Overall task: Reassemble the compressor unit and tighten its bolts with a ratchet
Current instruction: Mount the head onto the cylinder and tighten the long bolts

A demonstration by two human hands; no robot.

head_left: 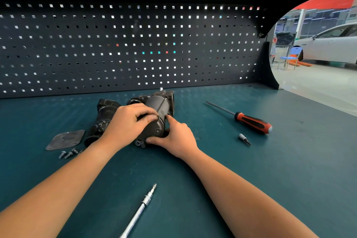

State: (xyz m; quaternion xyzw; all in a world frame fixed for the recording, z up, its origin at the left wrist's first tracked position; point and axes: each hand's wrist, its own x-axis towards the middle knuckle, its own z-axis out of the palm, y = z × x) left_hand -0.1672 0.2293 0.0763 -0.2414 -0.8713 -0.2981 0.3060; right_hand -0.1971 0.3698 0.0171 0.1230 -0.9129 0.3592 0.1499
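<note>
Teal mat is covering the tabletop, which is carrying every part.

- Compressor body, a dark grey cylinder, is lying on its side at mid-tabletop, nearer the back edge, with its near end cap facing the person.
- Left hand is gripping that end from above, fingers curled over the rim.
- Right hand is pinching the cap's lower right edge between thumb and forefinger; the other fingers are tucked under and hidden.
- A 2nd black housing section is lying just left of the body, partly behind the left hand.
- Cover plate is lying flat toward the left edge, with at least 3 loose bolts just in front of it.
- Chrome tool shaft with a bit on its tip is running off the near edge; probably the ratchet, but the head is out of view.
- Red-and-black screwdriver and a small socket bit are lying toward the right edge.

Judgement: the cap is being seated or aligned, and nothing is bolted yet.

Risks:
- The round body could roll if either grip loosens.
- A cap pressed on crooked would bind or misalign the bolt holes.
- The loose bolts could be swept off by the left forearm.
</note>
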